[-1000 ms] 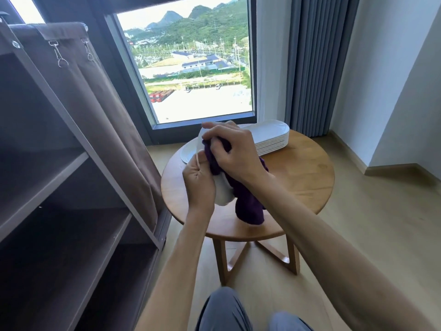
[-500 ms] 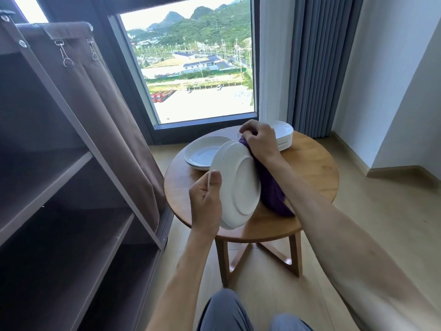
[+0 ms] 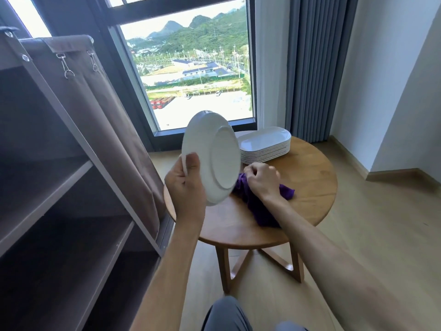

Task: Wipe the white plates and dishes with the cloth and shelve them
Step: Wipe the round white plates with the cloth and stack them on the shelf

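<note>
My left hand (image 3: pixel 185 185) grips a round white plate (image 3: pixel 214 158) by its lower left rim, holding it tilted on edge with its underside facing me, above the table's left side. My right hand (image 3: pixel 261 179) is closed on a purple cloth (image 3: pixel 257 206) that lies on the round wooden table (image 3: pixel 310 187), just right of the plate. A stack of several white oblong dishes (image 3: pixel 265 144) sits at the back of the table. The plates seen earlier behind the raised plate are hidden.
A brown fabric shelving unit (image 3: pixel 66 187) with bare shelves stands at my left, its cover curtain (image 3: pixel 114 120) pulled back beside the table. Behind the table are a window and grey drapes (image 3: pixel 319 68). My knees (image 3: pixel 229 316) show at the bottom edge.
My left hand has lifted the plate up and to the left. My right hand has come off the plate and dropped to the table with the cloth.
</note>
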`<state>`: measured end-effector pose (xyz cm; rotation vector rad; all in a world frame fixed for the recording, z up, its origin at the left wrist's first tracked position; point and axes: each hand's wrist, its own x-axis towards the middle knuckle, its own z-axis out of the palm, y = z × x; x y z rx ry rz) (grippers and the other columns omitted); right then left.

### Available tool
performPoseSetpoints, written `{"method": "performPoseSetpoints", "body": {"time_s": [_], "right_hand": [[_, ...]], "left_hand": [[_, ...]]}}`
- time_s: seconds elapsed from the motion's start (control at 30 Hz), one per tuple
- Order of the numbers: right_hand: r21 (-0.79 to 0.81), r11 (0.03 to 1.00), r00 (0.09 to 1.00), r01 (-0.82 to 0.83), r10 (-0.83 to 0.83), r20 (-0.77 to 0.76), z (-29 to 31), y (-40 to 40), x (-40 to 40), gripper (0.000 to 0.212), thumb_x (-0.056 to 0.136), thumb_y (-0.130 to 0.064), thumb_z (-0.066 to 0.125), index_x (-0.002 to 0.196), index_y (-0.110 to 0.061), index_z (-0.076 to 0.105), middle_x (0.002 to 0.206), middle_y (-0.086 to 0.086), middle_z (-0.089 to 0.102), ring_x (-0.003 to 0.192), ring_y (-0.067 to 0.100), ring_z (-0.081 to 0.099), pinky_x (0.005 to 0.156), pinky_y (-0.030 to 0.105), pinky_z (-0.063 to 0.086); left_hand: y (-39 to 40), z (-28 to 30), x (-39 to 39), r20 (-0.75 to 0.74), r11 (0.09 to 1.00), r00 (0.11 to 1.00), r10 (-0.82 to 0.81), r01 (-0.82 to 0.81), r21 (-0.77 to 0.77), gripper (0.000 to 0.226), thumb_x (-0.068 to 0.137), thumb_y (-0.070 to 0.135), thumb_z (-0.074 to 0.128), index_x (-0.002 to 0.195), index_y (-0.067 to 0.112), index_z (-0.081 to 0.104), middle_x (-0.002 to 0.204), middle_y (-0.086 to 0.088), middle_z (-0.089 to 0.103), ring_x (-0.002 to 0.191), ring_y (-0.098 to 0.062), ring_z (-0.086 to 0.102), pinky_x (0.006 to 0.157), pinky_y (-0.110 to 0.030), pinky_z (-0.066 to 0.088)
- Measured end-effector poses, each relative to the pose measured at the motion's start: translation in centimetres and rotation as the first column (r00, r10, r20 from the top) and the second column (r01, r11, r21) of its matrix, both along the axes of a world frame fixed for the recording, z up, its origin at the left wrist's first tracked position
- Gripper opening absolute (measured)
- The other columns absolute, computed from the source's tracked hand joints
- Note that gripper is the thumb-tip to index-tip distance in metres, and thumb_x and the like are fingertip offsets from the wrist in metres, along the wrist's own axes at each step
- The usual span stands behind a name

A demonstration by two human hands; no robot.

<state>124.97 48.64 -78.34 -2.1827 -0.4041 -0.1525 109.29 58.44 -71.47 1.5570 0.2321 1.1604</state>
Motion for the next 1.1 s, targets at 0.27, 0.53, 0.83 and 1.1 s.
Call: {"method": "performPoseSetpoints", "body": {"time_s": [0.27,0.53,0.83,1.1], "right_hand": [[0.867,0.495,0.693,0.049,0.608,-0.387,7.7,-0.4,-2.6,0.073,0.089,-0.066,0.061,0.148,-0.03,0.038,0.126,0.016,0.063,0.115,0.032,0.065,0.087,0.047,0.058],[0.836,0.464,0.756,0.294,0.422,-0.5,7.3,-0.1,-4.2,0.06,0.078,0.016,0.037,0.122,-0.012,0.065,0.117,0.019,0.063,0.108,0.034,0.059,0.096,0.047,0.055],[0.886,0.374,0.82,0.274,0.391,-0.418,7.3,-0.8,-3.9,0.063,0.073,0.007,0.043,0.122,-0.021,0.07,0.121,0.01,0.066,0.116,0.037,0.061,0.1,0.053,0.055],[0.943,0.193,0.753,0.27,0.569,-0.331,7.9,2.5,-4.9,0.063,0.076,0.008,0.036,0.124,-0.021,0.066,0.125,0.014,0.064,0.107,0.039,0.063,0.092,0.058,0.057]], "left_hand": [[0.3,-1.8,0.8,-0.082,0.71,0.977,0.198,-0.085,0.699,0.044,0.101,0.027,0.063,0.067,0.0,0.056,0.055,-0.009,0.052,0.046,-0.029,0.049,0.042,-0.039,0.04],[0.4,-2.7,0.5,-0.264,0.541,0.938,0.224,0.106,0.835,0.033,0.087,0.046,0.068,0.079,0.014,0.073,0.072,0.006,0.072,0.066,-0.02,0.067,0.056,-0.031,0.05],[5.7,-2.9,-2.5,-0.463,0.605,0.836,0.295,0.212,0.768,0.024,0.08,0.036,0.086,0.092,0.016,0.082,0.109,0.005,0.078,0.106,-0.014,0.072,0.114,-0.061,0.035],[5.1,-1.7,-4.9,-0.177,0.814,0.911,0.372,-0.229,0.535,0.078,0.077,0.047,0.087,0.142,0.016,0.056,0.152,-0.007,0.045,0.142,-0.019,0.042,0.113,-0.033,0.04]]}}
